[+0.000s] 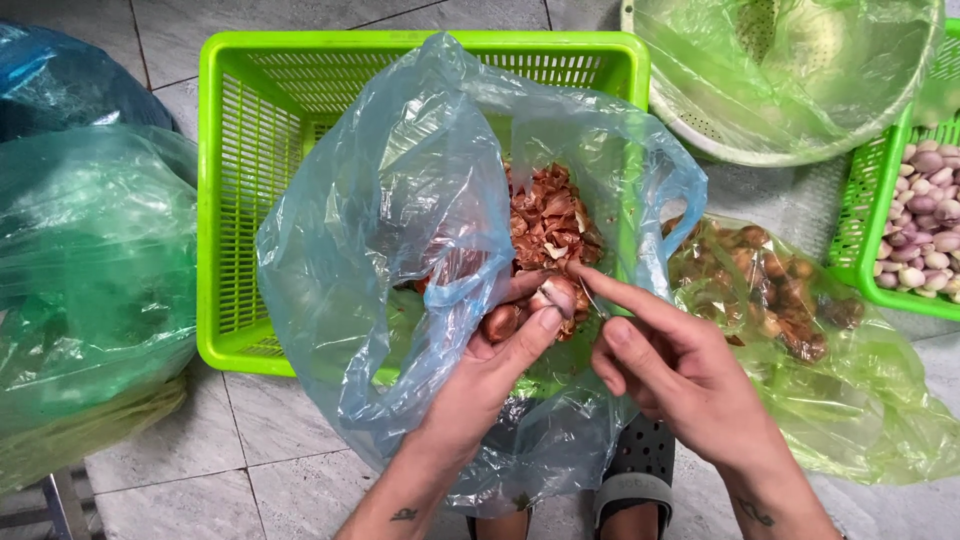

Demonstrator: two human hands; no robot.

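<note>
My left hand [500, 355] holds a small shallot [555, 296] between thumb and fingers, with a second shallot [500, 322] tucked in the palm. My right hand [665, 360] is beside it, its index finger stretched out and touching the top of the shallot, a small thin blade under the fingers. Both hands hover over a pale blue plastic bag [400, 220] whose open mouth shows a heap of reddish-brown shallot skins [550, 220]. The bag lies in a bright green plastic basket [240, 200].
A green bag of unpeeled shallots [780, 290] lies to the right on the tiled floor. A second green basket with peeled shallots [925, 220] is at the far right, a pale colander with a green bag [790, 80] above. Green and blue bags [90, 260] are piled left. My sandalled foot [640, 470] is below.
</note>
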